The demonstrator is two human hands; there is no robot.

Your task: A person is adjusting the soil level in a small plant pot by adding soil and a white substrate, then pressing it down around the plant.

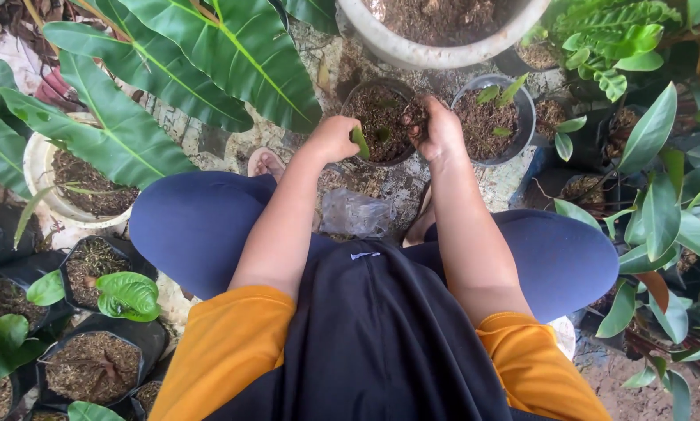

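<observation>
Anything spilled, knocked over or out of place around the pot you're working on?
Nothing is tipped: the small dark pot between the left hand and right hand stands upright, as does the neighbouring pot. The one stray item is a crumpled clear plastic bag lying loose on the ground between the knees.

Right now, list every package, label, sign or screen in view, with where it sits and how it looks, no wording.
Clear plastic bag: crumpled, see-through, on the ground between the knees, below the small dark pot both hands work in.
Small white tag: pale strip on the dark apron, centre.
Black grow bags: soft, soil-filled, lower left.
No signs or screens.
Left hand holds a green leaf; right hand presses the soil.
</observation>
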